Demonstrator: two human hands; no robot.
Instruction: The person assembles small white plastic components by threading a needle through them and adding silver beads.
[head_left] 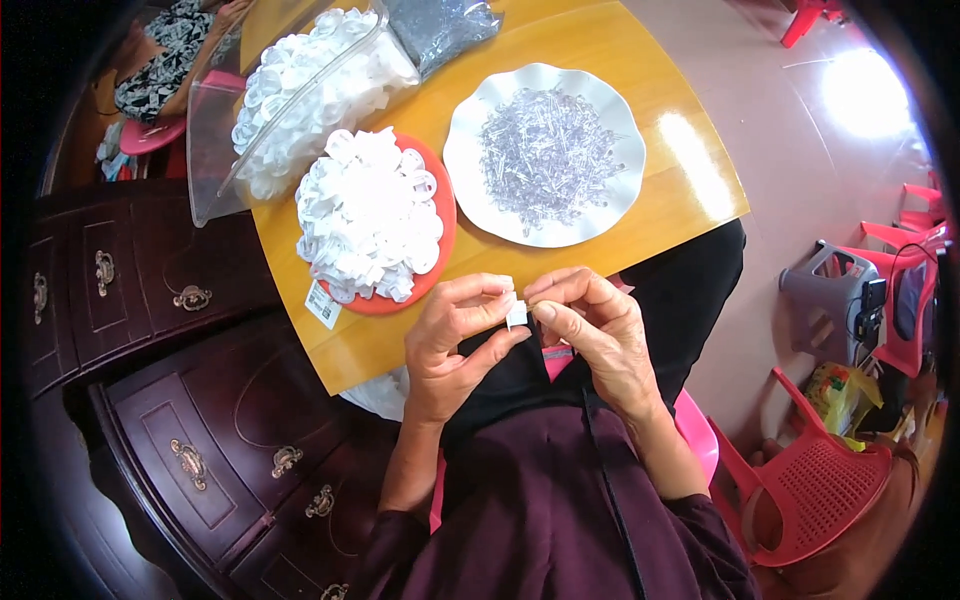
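My left hand (448,345) pinches a small white plastic piece (517,316) above my lap, just off the table's near edge. The fingertips of my right hand (612,340) are pressed together at the right side of that piece; whatever they grip is too small to tell. Ahead and to the left, an orange-red plate (447,200) bears a heap of white pieces (365,210), some with round openings. A white wavy-rimmed plate (461,150) farther off holds a pile of small clear plastic pieces (545,150).
A clear plastic bin (212,150) of white pieces leans at the table's (600,35) far left, beside a grey bag (440,35). Dark drawers (185,300) stand left. Pink chairs (815,480) and a grey stool (830,300) are at right. Another person (165,60) sits far left.
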